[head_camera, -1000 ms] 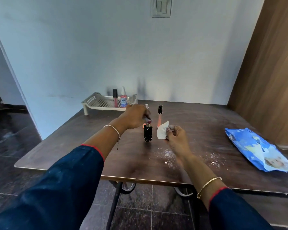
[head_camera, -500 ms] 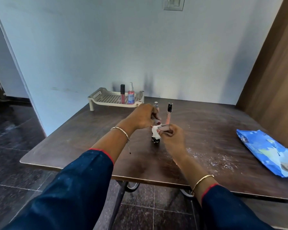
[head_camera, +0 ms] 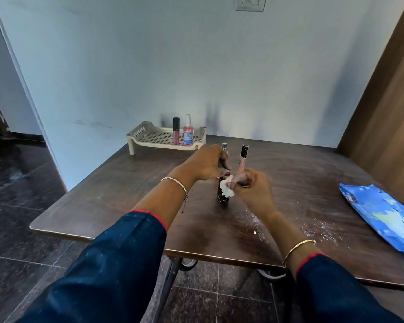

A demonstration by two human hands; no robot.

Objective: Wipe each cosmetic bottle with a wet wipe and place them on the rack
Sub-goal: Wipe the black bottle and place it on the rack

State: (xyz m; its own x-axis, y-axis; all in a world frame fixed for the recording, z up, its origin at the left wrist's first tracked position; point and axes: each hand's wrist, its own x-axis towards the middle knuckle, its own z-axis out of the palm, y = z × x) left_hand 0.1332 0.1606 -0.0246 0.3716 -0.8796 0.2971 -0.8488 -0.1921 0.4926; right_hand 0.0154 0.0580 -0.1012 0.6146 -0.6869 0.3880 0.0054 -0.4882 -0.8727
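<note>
On table (head_camera: 126,194), bottle (head_camera: 223,198) upright in left hand (head_camera: 205,163), right hand (head_camera: 252,191) pinching wipe (head_camera: 226,189)

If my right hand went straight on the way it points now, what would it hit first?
Probably the black bottle: the right hand holds its wipe against it, while the left hand grips its top.

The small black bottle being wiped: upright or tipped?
Upright. The small black bottle stands on the brown table; the left hand grips its top, the right hand presses a white wipe against it.
</note>
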